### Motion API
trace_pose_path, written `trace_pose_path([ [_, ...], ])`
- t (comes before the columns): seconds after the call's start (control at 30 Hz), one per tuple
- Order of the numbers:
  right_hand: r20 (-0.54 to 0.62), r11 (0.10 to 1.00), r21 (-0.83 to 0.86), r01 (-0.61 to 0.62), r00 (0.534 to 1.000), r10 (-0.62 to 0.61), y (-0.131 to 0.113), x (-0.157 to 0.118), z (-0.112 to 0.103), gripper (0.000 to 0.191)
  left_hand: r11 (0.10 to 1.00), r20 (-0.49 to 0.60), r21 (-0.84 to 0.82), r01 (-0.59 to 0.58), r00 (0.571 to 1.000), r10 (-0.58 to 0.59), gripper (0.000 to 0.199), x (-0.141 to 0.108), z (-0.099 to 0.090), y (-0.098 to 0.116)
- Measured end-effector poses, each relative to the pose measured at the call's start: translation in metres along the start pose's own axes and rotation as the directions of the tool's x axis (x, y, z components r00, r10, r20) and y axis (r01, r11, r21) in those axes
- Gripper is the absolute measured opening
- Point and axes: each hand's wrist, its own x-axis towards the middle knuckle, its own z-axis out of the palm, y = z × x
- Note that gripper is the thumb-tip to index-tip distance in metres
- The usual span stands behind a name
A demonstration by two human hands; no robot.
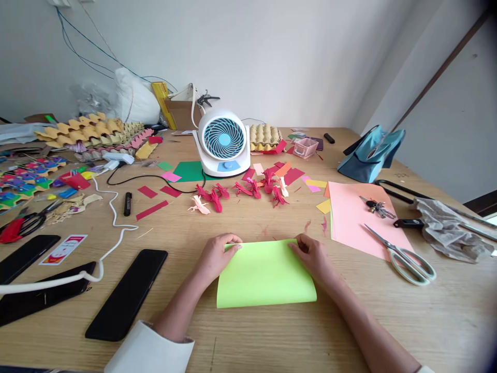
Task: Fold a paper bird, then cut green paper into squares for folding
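Head view: left hand (218, 255) and right hand (313, 254) pinch green paper (266, 277), some fingertips hidden.

On my feed, a wooden table (248, 336) carries a folded lime-green sheet (267, 277) near its front, with small red and pink paper figures (215, 199) beyond it and a white fan (224, 140) behind those. To the left I see a flat black slab (126, 295), a black marker (128, 204) and a white cable (113, 207); to the right, a pale pink sheet (353, 212) and a blue bag (370, 155).
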Motion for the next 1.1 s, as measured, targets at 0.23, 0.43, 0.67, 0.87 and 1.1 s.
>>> trace_pose_path([
  [0.23,0.008,0.990,-0.134,0.048,0.999,-0.047,-0.002,0.001,-0.004,0.026,0.996,0.043,0.085,0.025,0.999,-0.028,0.014,0.007,0.004,-0.004],
  [0.43,0.005,0.962,-0.244,0.122,0.992,-0.124,0.005,0.002,0.000,0.025,0.986,0.092,0.167,0.016,0.995,-0.031,0.011,0.014,0.006,-0.006],
  [0.67,0.021,0.941,-0.309,0.137,0.990,-0.137,0.007,0.002,0.002,0.025,0.958,0.103,0.282,-0.052,0.994,0.024,0.008,0.020,0.007,-0.007],
  [0.87,0.014,0.947,-0.301,0.108,0.994,-0.109,0.008,0.002,0.002,0.012,0.895,0.107,0.438,-0.090,0.993,0.048,0.010,0.016,0.010,0.005],
  [1.1,0.026,0.923,-0.313,0.223,0.974,-0.227,0.006,0.005,-0.001,0.017,0.834,0.173,0.492,-0.249,0.967,0.186,0.028,0.015,0.011,0.009],
])
